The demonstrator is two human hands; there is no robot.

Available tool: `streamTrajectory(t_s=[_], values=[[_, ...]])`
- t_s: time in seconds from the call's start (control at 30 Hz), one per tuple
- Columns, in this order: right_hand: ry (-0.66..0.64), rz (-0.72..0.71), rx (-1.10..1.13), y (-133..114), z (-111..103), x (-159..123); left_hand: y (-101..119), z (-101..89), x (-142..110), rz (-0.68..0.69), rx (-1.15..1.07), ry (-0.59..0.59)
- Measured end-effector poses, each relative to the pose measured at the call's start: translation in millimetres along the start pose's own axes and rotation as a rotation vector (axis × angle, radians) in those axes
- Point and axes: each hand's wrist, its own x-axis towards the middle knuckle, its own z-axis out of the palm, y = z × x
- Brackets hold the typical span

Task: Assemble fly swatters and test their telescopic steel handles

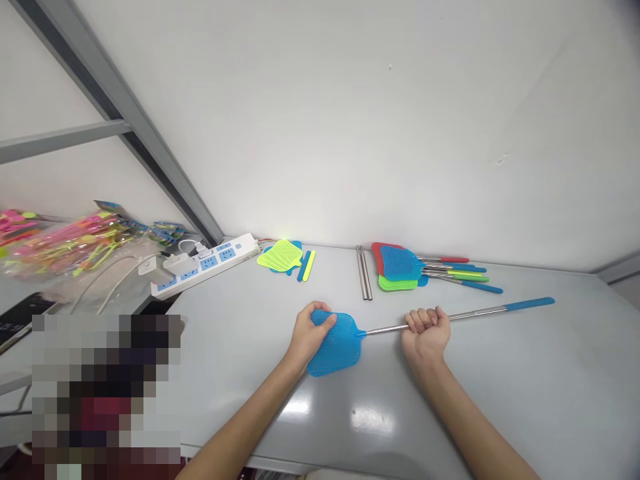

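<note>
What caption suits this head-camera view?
Left hand holding a blue fly swatter on a table, right hand gripping its handle.

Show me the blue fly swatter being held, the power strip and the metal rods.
blue fly swatter [345,347], head view, mesh head
power strip [247,245], head view, right end
metal rods [363,273], head view, middle

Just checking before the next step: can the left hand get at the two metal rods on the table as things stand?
Probably yes, once it lets go. The left hand is on the blue fly swatter, and nothing appears to stand between it and the metal rods, which lie ahead of it and slightly to its right.
</note>
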Motion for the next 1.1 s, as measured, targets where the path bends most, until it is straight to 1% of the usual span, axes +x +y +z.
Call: streamTrajectory(t_s=[0.17,0.3,0.4,0.5,0.6,0.7,0.8,0.93,1.0,1.1], values=[[0.02,-0.001,-0.022,4.0,-3.5,2.1,-1.6,-0.7,1.7,0.008,-0.008,0.0],[0.009,0.003,-0.067,3.8,-4.6,3.9,0.2,-1.7,3.3,-0.048,-0.086,-0.019],[0.029,0.049,-0.041,3.2,-4.0,3.7,1.6,-3.8,4.4,-0.114,-0.142,-0.036],[0.049,0.117,0.008,2.3,-3.0,3.5,1.6,-6.0,5.9,-0.132,-0.185,-0.047],[0.038,0.164,0.038,0.2,-3.2,5.0,2.0,-7.1,7.2,-0.098,-0.171,-0.045],[0.023,0.196,0.04,-2.8,-3.9,8.2,4.9,-8.0,7.5,-0.016,-0.125,-0.023],[-0.004,0.215,-0.013,-5.6,-3.9,12.0,9.7,-9.7,7.5,0.054,-0.106,0.006],[-0.022,0.229,-0.064,-10.4,-2.5,17.8,14.4,-13.0,8.0,0.089,-0.077,0.028],[-0.008,0.217,-0.054,-15.2,-2.2,22.1,16.0,-15.3,8.8,0.098,-0.072,0.028],[0.007,0.156,-0.067,-26.5,-2.5,31.0,18.0,-19.5,10.8,0.106,-0.067,0.043]])
